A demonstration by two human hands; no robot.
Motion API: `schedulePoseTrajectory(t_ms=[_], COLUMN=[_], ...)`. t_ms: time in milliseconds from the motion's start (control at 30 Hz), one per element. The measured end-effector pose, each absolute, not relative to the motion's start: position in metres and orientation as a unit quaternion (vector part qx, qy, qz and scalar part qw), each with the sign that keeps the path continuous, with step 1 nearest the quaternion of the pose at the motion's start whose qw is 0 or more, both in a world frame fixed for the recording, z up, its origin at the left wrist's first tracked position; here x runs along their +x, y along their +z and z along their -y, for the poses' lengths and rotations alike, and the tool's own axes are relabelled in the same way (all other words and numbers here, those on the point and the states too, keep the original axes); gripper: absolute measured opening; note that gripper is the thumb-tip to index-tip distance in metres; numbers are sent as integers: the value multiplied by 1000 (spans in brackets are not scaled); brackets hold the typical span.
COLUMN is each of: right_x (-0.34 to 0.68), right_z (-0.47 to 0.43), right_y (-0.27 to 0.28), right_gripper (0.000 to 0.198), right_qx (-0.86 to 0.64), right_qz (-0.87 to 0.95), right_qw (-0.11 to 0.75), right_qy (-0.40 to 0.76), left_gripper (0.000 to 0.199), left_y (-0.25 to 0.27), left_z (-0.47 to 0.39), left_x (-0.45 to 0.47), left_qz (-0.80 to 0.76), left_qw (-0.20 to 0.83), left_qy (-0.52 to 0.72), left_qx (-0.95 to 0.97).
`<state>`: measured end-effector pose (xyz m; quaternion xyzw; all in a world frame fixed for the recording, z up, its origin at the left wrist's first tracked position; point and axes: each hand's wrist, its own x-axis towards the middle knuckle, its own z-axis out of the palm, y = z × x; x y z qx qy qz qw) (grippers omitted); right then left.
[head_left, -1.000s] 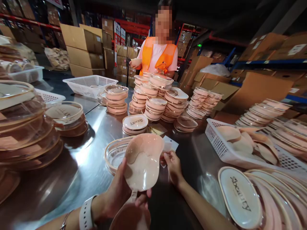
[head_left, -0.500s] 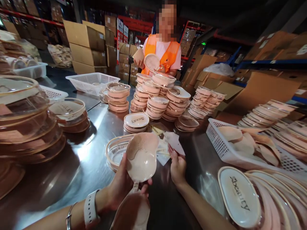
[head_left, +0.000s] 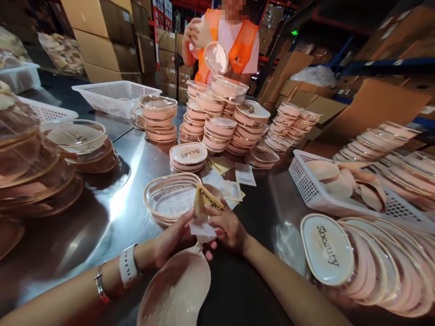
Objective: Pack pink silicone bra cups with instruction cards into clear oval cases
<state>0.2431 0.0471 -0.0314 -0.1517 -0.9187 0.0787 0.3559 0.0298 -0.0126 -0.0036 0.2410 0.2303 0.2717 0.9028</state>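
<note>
Head view: our left hand [head_left: 171,240] and right hand [head_left: 228,228], both closed, pinch 1 printed card [head_left: 205,203] above the clear tray [head_left: 170,199]; a pink cup [head_left: 178,292] dangles below.

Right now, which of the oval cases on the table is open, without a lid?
The clear oval case just beyond the left hand. It stands alone and shows its bare transparent inside; the stacked cases behind carry lids.

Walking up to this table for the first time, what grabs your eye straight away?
The two hands at the near edge: the left hand and right hand pinch a folded yellow and white paper card above a pink kidney-shaped silicone pad. Beyond them stand stacks of pink oval lidded cases, with a person in an orange vest behind.
</note>
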Motion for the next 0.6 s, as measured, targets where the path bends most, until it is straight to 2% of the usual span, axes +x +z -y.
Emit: schedulePoseTrajectory(t_ms=[167,267,333,400,500,600], right_x=[242,246,248,249,243,236], right_z=[-47,-44,-40,-35,-25,-17], right_y=[-35,-39,-42,-43,-42,-35], right_gripper=[24,30,38,43,40,19], right_qx=[-210,-229,-196,-107,-47,-172], right_qz=[914,883,878,915,948,894], right_qw=[340,408,435,386,311,381], right_qy=[73,30,-27,-52,44,161], left_gripper=[50,30,24,25,27,16], left_y=[-2,-1,1,3,4,1], left_z=[11,6,2,-1,-5,-7], left_x=[25,23,21,18,14,13], left_qz=[-317,-341,-347,-348,-346,-342], left_qw=[880,857,850,847,841,827], left_qy=[252,308,334,349,366,393], left_qx=[249,232,214,201,197,212])
